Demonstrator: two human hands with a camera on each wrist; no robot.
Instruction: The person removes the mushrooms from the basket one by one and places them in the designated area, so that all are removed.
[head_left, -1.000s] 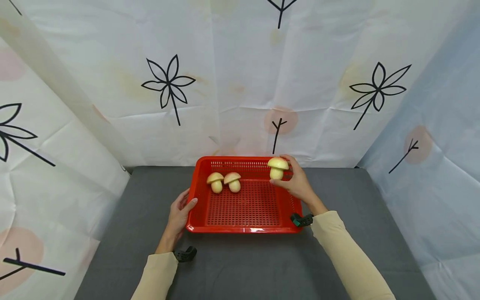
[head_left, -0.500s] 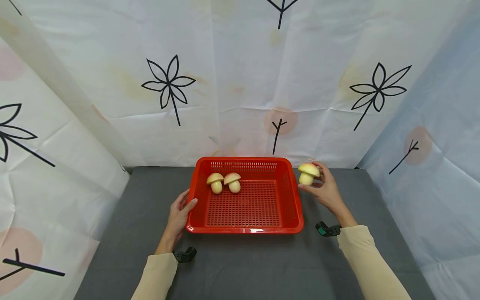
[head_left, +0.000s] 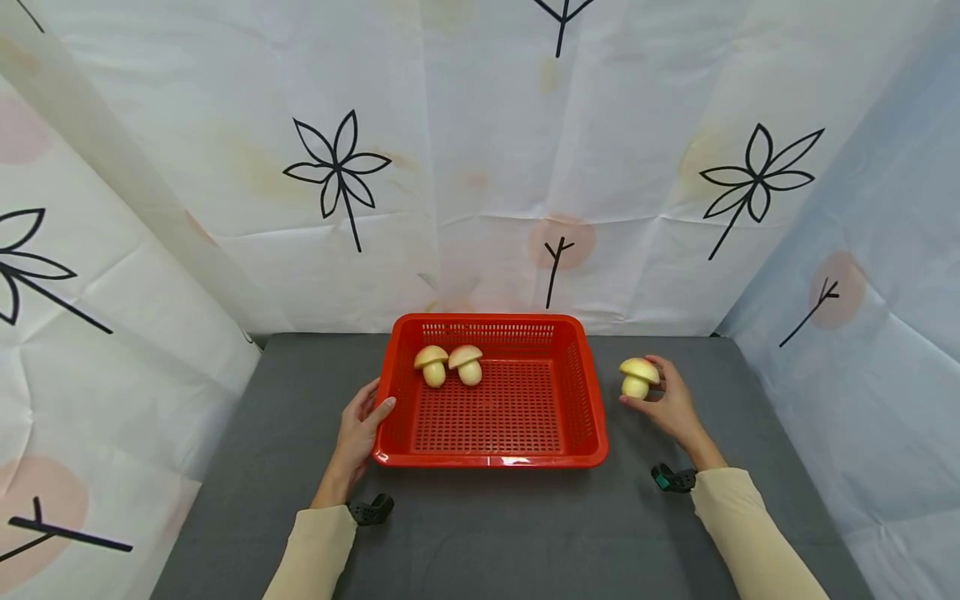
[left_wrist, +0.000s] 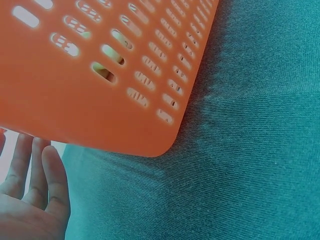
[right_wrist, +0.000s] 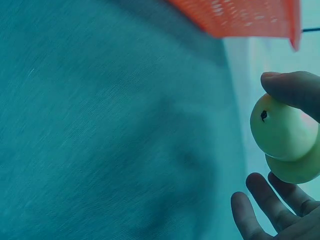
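My right hand (head_left: 675,410) pinches a yellow toy mushroom (head_left: 637,379) between thumb and fingers, over the grey table to the right of the red plastic basket (head_left: 491,460). In the right wrist view the mushroom's stem end (right_wrist: 285,125), with a small dark mark, faces the camera, and the thumb presses on it. My left hand (head_left: 356,433) grips the basket's left rim, thumb over the top and fingers outside. Two more toy mushrooms, the left one (head_left: 432,367) and the right one (head_left: 467,365), lie side by side in the basket's back left part.
A grey cloth (head_left: 480,542) covers the table. Behind it hangs a white curtain (head_left: 480,167) with black leaf drawings, and similar cloth closes both sides. Each wrist wears a black band, the right band (head_left: 673,478) bearing a green patch.
My right hand has carried the mushroom from above the basket's back right corner out to the right, then slightly down and nearer. The left hand, basket and other two mushrooms have stayed put.
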